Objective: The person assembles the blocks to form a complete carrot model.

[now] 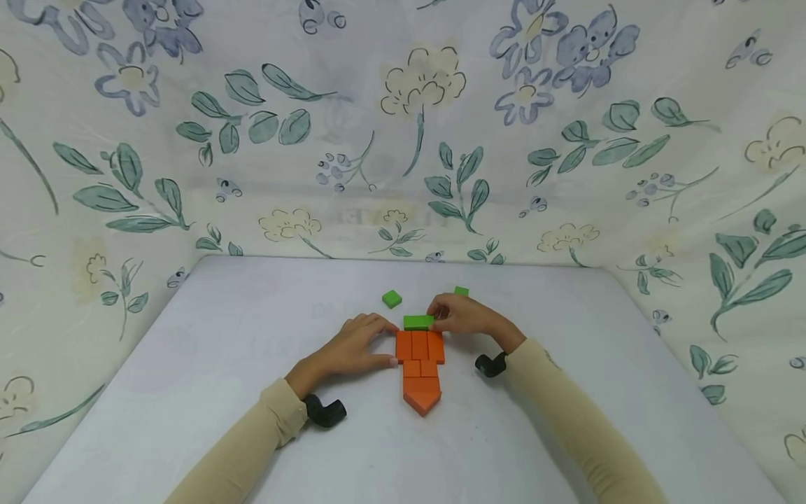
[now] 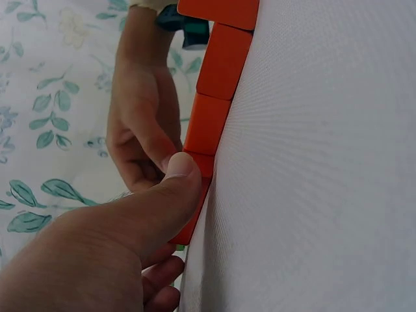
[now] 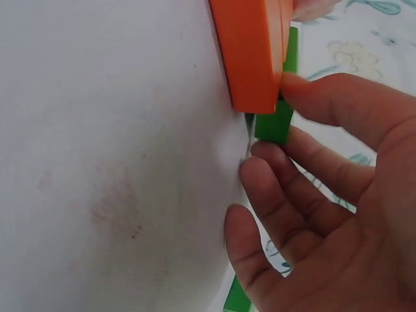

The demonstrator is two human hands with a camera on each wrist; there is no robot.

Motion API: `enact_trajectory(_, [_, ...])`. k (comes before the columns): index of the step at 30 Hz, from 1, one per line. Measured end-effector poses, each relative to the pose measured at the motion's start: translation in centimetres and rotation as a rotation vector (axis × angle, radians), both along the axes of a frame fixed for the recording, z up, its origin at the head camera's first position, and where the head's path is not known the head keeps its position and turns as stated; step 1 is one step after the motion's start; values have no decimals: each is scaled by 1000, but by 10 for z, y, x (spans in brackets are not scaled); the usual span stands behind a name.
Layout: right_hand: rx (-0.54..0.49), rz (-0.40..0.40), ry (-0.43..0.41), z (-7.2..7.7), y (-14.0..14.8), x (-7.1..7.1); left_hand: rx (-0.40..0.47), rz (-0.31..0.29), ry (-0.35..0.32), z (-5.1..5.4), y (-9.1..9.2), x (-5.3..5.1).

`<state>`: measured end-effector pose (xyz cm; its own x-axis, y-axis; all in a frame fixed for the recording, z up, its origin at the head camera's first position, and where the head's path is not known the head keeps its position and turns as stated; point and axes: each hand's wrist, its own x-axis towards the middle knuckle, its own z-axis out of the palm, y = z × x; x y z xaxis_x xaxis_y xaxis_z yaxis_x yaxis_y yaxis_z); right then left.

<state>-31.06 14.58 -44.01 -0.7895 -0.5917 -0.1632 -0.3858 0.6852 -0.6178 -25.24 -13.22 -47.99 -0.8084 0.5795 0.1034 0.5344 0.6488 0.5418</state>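
Several orange blocks lie together flat on the table, tapering to a pointed block nearest me. Against their far edge lies a long green block. My right hand pinches its right end between thumb and fingers; the right wrist view shows the thumb on the green block. My left hand rests at the left side of the orange row, thumb and index spread along it. In the left wrist view, its thumb touches an orange block; its index tip is hidden.
A small green block lies beyond the long one, to the left. Another green block shows behind the right hand. A floral cloth rises behind and beside the white table. Black wrist devices sit at both cuffs.
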Motion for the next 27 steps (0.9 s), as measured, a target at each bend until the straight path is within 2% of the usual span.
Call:
enact_trajectory(14, [32, 38, 51, -1, -3, 0, 1, -5, 9, 2, 1, 2])
enact_trajectory(27, [57, 19, 49, -4, -3, 0, -10, 9, 3, -3, 1, 0])
